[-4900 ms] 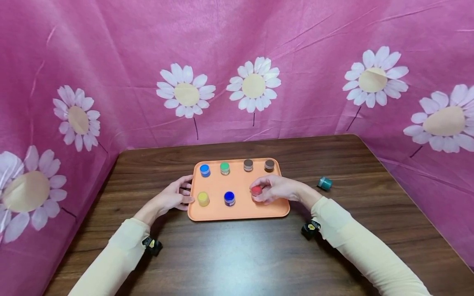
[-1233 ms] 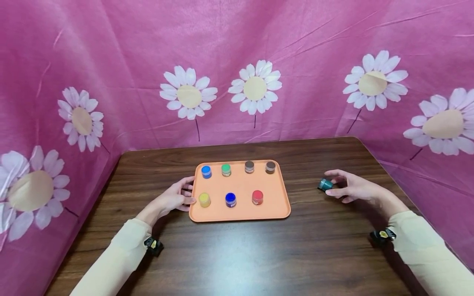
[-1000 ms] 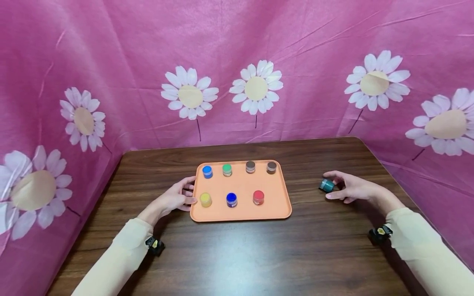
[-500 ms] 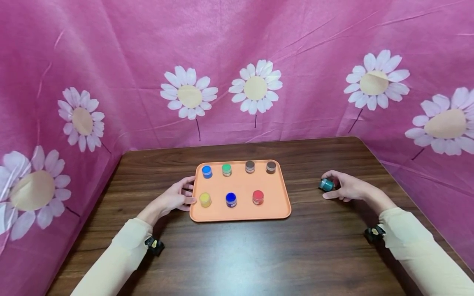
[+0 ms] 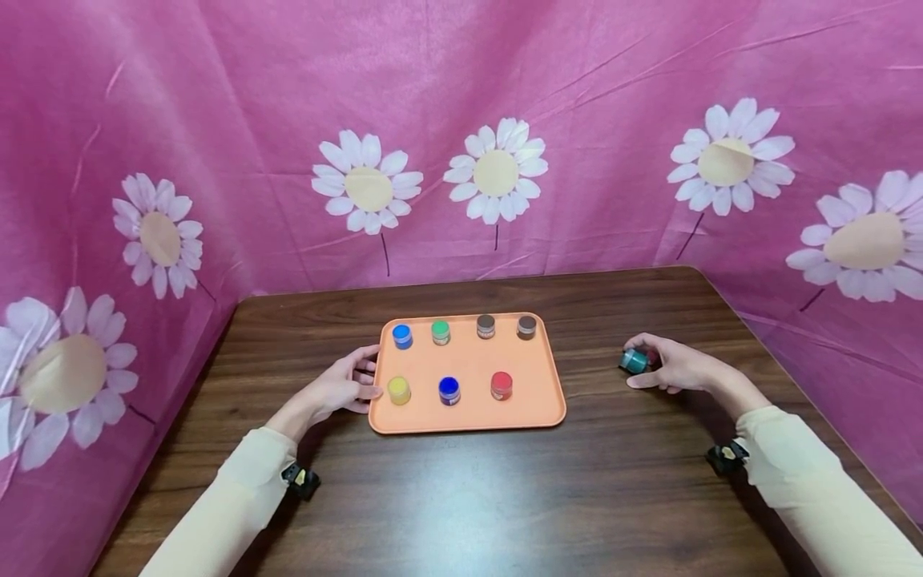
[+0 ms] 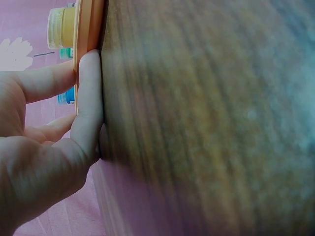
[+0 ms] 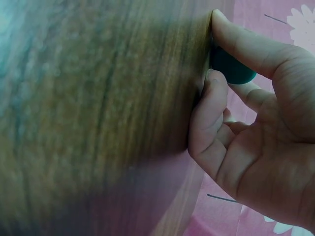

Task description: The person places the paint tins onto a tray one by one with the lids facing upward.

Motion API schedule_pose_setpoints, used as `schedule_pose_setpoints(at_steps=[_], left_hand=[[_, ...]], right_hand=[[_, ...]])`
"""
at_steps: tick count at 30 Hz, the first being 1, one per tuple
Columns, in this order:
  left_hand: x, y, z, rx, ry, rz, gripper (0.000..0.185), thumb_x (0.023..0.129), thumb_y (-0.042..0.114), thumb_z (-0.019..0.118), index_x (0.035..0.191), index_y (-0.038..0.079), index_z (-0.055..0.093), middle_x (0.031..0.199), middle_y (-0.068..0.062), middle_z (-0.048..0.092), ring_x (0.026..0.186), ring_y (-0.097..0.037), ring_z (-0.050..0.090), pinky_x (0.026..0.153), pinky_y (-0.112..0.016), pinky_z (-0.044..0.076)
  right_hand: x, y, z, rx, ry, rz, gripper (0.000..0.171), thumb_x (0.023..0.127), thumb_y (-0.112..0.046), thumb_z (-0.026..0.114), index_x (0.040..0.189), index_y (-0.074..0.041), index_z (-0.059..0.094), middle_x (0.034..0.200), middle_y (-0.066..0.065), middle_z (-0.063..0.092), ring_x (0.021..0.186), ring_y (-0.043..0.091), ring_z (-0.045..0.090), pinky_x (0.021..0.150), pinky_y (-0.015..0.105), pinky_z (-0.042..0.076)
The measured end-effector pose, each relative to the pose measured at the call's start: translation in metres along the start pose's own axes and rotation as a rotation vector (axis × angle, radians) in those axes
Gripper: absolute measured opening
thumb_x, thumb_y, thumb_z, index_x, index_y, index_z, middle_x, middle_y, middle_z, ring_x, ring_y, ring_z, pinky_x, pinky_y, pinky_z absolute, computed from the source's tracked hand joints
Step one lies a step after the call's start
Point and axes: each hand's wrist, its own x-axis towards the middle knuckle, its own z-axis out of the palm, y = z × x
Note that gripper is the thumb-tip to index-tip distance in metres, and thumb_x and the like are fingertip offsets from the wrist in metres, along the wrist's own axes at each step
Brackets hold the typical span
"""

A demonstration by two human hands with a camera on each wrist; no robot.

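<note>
From the head view I see my right hand point(image 5: 674, 370) at the right of the frame, fingers curled round a teal pot point(image 5: 634, 361) that lies on its side on the table point(image 5: 461, 497), well apart from the tray point(image 5: 534, 413) at centre frame. In the right wrist view the same hand point(image 7: 256, 142) fills the right half of the picture. The teal pot point(image 7: 230, 66) shows near the upper right, pinched between a finger above and the thumb below, with both tips down against the wood.

My left hand point(image 5: 339, 389) sits left of centre, fingers lightly bent and resting against the tray's left rim. It grips nothing that I can see. In the left wrist view the hand point(image 6: 44, 162) takes the lower left, and one finger lies flat along the tray's orange edge point(image 6: 88, 29) at the upper left.

On the tray seven pots stand upright in two rows.
- Back row, left to right: a blue pot point(image 5: 402, 336), a green pot point(image 5: 441, 332), and two brown pots point(image 5: 486, 325) point(image 5: 527, 326).
- Front row, left to right: a yellow pot point(image 5: 398, 389) just beside my left fingertips, a dark blue pot point(image 5: 449, 390), and a red pot point(image 5: 501, 385).

The front right corner of the tray is bare. A pink cloth with daisies point(image 5: 495, 168) fills the upper half of the frame behind the table.
</note>
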Motion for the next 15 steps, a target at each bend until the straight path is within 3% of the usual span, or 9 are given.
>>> schedule_pose_setpoints(at_steps=[9, 15], left_hand=[[-0.0007, -0.0002, -0.0008, -0.006, -0.005, 0.006, 0.085, 0.090, -0.010, 0.065, 0.160, 0.005, 0.019, 0.133, -0.025, 0.038, 0.102, -0.026, 0.052, 0.073, -0.043, 0.061], [-0.0010, 0.0001, -0.0001, -0.006, -0.013, -0.001, 0.085, 0.090, -0.011, 0.064, 0.160, 0.006, 0.020, 0.133, -0.024, 0.037, 0.102, -0.025, 0.051, 0.073, -0.043, 0.061]], right_hand=[[0.0000, -0.0004, 0.0017, -0.005, 0.007, -0.017, 0.067, 0.088, -0.013, 0.081, 0.138, 0.002, 0.040, 0.093, 0.014, 0.051, 0.057, 0.015, 0.046, 0.046, 0.024, 0.041], [-0.0021, -0.0005, 0.0020, -0.069, 0.018, -0.031, 0.064, 0.090, -0.018, 0.079, 0.138, 0.002, 0.042, 0.087, 0.011, 0.050, 0.058, 0.016, 0.048, 0.047, 0.026, 0.044]])
